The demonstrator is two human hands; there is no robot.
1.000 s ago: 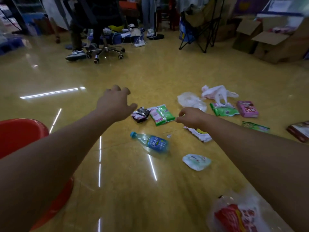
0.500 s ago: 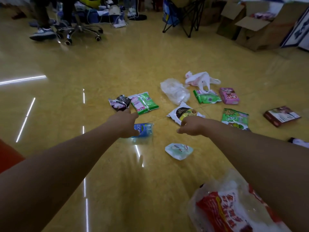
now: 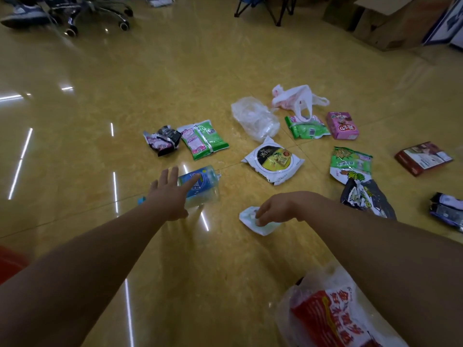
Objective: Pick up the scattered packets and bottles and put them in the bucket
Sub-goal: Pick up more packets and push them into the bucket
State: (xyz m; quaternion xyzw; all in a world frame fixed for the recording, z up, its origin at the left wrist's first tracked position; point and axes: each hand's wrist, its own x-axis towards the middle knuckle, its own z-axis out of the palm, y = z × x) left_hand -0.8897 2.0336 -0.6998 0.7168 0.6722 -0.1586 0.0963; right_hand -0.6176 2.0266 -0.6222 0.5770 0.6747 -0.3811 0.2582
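A clear plastic bottle [image 3: 203,186] with a blue label and blue cap lies on the yellow floor. My left hand [image 3: 170,194] reaches over its near end with fingers spread straight. My right hand [image 3: 275,208] curls its fingertips down onto a small white packet [image 3: 260,225] lying on the floor. Beyond lie a black-pink packet [image 3: 162,140], a green-pink packet [image 3: 204,139], a round-printed white packet [image 3: 273,160], a green snack packet [image 3: 350,162], a dark packet [image 3: 365,199], a pink box [image 3: 342,125] and a green packet [image 3: 308,126]. The red bucket [image 3: 10,261] shows at the left edge.
A clear bag [image 3: 255,118] and a white carrier bag [image 3: 295,98] lie further back. A red-brown box [image 3: 423,157] and a dark packet [image 3: 448,211] sit at right, a red-printed bag [image 3: 335,316] near me. Chair wheels [image 3: 100,13] and cardboard boxes [image 3: 390,21] stand far off.
The view tilted down and closer to the floor. My left hand stayed at the bottle and spread its fingers. My right hand dropped from near the round-printed packet onto the small white packet.
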